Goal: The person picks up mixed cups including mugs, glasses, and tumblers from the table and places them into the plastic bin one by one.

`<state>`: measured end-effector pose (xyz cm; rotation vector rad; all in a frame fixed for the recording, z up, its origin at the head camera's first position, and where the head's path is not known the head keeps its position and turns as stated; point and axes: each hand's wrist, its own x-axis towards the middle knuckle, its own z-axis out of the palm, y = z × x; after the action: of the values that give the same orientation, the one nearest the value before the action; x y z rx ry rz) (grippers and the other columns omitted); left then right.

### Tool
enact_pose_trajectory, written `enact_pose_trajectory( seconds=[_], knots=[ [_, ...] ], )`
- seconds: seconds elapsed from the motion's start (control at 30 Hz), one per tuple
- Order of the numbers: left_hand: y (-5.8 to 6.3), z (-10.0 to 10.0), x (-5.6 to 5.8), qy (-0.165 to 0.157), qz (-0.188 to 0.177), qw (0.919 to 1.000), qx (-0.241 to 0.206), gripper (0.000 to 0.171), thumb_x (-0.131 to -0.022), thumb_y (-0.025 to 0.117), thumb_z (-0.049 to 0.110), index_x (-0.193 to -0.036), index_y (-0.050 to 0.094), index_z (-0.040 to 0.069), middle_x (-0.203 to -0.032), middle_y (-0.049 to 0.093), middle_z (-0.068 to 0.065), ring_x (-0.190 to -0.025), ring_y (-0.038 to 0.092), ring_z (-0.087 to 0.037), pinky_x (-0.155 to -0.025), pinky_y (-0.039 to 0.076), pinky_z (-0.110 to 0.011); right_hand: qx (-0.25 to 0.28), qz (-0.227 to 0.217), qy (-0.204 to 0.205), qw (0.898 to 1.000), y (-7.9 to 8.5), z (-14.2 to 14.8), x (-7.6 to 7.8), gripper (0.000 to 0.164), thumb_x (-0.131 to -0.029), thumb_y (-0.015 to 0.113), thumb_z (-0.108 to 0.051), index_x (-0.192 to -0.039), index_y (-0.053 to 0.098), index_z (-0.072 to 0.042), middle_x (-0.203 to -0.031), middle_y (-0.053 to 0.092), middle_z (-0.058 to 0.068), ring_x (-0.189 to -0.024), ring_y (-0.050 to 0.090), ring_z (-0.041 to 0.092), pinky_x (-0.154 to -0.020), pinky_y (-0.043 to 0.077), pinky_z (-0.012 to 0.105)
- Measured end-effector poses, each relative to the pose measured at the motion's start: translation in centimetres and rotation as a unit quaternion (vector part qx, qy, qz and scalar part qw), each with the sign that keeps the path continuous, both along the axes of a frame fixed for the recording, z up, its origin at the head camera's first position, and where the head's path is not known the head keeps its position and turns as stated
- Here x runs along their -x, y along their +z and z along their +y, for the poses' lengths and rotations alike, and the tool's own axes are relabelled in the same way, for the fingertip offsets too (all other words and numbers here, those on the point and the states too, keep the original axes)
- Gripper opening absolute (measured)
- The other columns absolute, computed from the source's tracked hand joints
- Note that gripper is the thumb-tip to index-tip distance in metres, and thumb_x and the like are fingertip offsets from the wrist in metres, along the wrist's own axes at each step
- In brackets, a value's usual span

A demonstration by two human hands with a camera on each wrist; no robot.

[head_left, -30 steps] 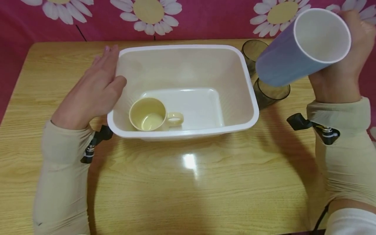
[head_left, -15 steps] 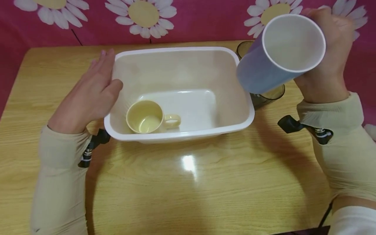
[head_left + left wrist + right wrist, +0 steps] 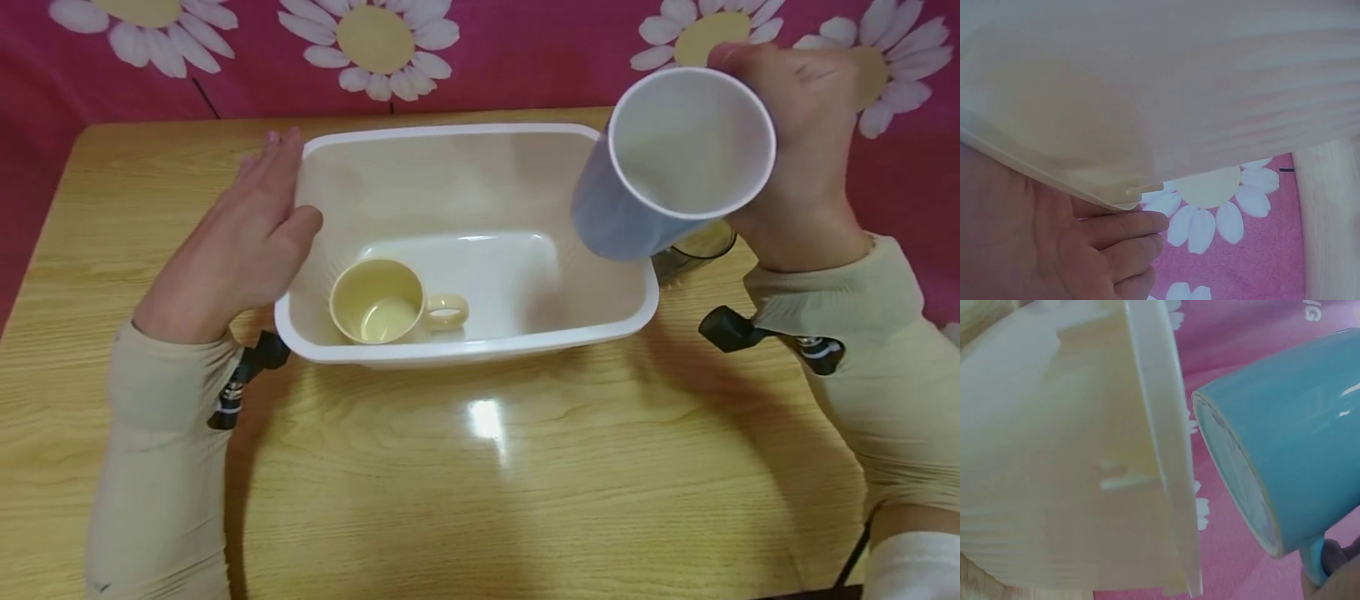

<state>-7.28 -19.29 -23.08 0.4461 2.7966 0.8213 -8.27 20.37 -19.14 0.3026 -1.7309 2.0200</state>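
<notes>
My right hand (image 3: 806, 154) grips a blue mug (image 3: 626, 212) by its handle, which shows in the right wrist view beside the curled fingers. The mug tilts, its white mouth toward the camera, above the right end of a white plastic tub (image 3: 465, 344). In the right wrist view the mug (image 3: 1297, 437) hangs apart from the tub's rim. My left hand (image 3: 232, 242) rests along the tub's left rim, its fingers fairly straight; the left wrist view has these fingers (image 3: 1129, 247) outside the rim. Inside the tub, a cream mug (image 3: 377, 300) stands upright at the left, handle pointing right.
Behind the blue mug, a dark clear glass (image 3: 701, 250) stands right of the tub, partly hidden. The wooden table (image 3: 480, 508) extends in front. A pink flowered cloth (image 3: 517, 58) hangs along the back edge.
My right hand has carried the blue mug left and slightly down, from over the glasses to over the tub's right end. The far glass is now hidden. My left hand stays on the rim.
</notes>
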Motion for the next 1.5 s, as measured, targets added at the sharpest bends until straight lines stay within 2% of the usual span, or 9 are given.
enact_pose_trajectory(
  seconds=[0.17,0.3,0.43,0.7,0.97,1.1,1.23,1.33,1.5],
  knots=[
    [0.0,0.0,0.0,0.0,0.0,1.0,0.003,0.071,-0.103,0.026,0.024,-0.166,0.0,0.004,-0.175,-0.004,-0.015,-0.164,-0.008,-0.029,-0.136,-0.005,-0.047,-0.056,-0.026,0.0,0.998,0.0,-0.3,-0.3,0.027,-0.094,0.065,-0.009,-0.093,0.077,0.015,-0.079,0.079,0.013,-0.069,0.066,0.024,-0.061,0.056,0.03],
    [0.0,0.0,0.0,0.003,0.001,1.0,0.002,0.071,-0.103,0.027,0.024,-0.166,0.0,0.004,-0.175,-0.003,-0.015,-0.164,-0.008,-0.029,-0.136,-0.005,-0.047,-0.085,-0.035,0.028,0.995,0.0,-0.7,-0.4,0.029,-0.095,0.065,-0.01,-0.101,0.076,0.016,-0.084,0.08,0.013,-0.073,0.071,0.024,-0.063,0.06,0.027],
    [0.0,-0.1,0.0,0.008,0.002,1.0,0.0,0.071,-0.103,0.028,0.024,-0.166,0.001,0.004,-0.175,-0.003,-0.014,-0.164,-0.007,-0.029,-0.136,-0.005,-0.046,-0.073,-0.042,0.071,0.994,-0.2,-1.2,-0.6,0.03,-0.097,0.062,-0.008,-0.103,0.074,0.02,-0.08,0.078,0.014,-0.066,0.07,0.023,-0.058,0.06,0.025],
    [0.0,0.0,-0.1,0.009,-0.007,0.9999,0.004,0.071,-0.103,0.027,0.025,-0.166,0.001,0.004,-0.175,-0.004,-0.013,-0.164,-0.008,-0.028,-0.136,-0.005,-0.047,-0.084,-0.074,0.095,0.989,-0.2,-2.3,-0.6,0.026,-0.095,0.061,-0.005,-0.091,0.078,0.014,-0.071,0.075,0.012,-0.06,0.061,0.021,-0.052,0.055,0.025],
    [0.0,0.1,0.0,0.009,-0.008,0.9999,0.006,0.071,-0.103,0.027,0.025,-0.166,0.001,0.004,-0.175,-0.003,-0.014,-0.164,-0.009,-0.027,-0.137,-0.005,-0.046,-0.114,-0.074,0.125,0.983,-0.3,-3.5,-0.7,0.041,-0.097,0.059,-0.004,-0.064,0.068,0.019,-0.052,0.061,0.01,-0.049,0.051,0.02,-0.049,0.052,0.025],
    [0.0,0.1,0.0,0.011,-0.009,0.9999,0.005,0.071,-0.103,0.027,0.026,-0.166,0.001,0.005,-0.175,-0.002,-0.013,-0.164,-0.009,-0.026,-0.137,-0.005,-0.045,-0.162,-0.092,0.135,0.973,-0.2,-3.9,-0.7,0.05,-0.099,0.059,-0.008,-0.055,0.062,0.015,-0.053,0.062,0.009,-0.052,0.054,0.02,-0.052,0.052,0.025],
    [0.0,0.0,0.0,0.01,-0.005,0.9999,-0.001,0.071,-0.103,0.027,0.025,-0.166,0.002,0.006,-0.175,0.0,-0.013,-0.164,-0.008,-0.027,-0.137,-0.004,-0.045,-0.179,-0.122,0.148,0.965,-0.3,-4.3,-0.6,0.05,-0.098,0.061,-0.012,-0.053,0.065,0.007,-0.053,0.065,0.006,-0.053,0.057,0.016,-0.049,0.05,0.023],
    [0.0,0.0,0.0,0.008,-0.003,0.9999,-0.006,0.07,-0.103,0.027,0.024,-0.167,0.003,0.007,-0.175,0.001,-0.012,-0.164,-0.008,-0.027,-0.137,-0.004,-0.045,-0.193,-0.135,0.146,0.961,-0.4,-4.6,-0.6,0.051,-0.098,0.061,-0.011,-0.049,0.063,0.004,-0.05,0.061,0.003,-0.051,0.054,0.013,-0.047,0.045,0.022],
    [0.0,0.0,0.0,0.007,-0.002,0.9999,-0.013,0.07,-0.102,0.028,0.024,-0.167,0.006,0.009,-0.175,0.003,-0.011,-0.165,-0.008,-0.027,-0.137,-0.004,-0.046,-0.259,-0.144,0.128,0.946,-0.4,-5.0,-0.7,0.056,-0.099,0.06,-0.016,-0.047,0.059,0.003,-0.048,0.058,-0.002,-0.053,0.049,0.011,-0.049,0.039,0.023]
  ],
)
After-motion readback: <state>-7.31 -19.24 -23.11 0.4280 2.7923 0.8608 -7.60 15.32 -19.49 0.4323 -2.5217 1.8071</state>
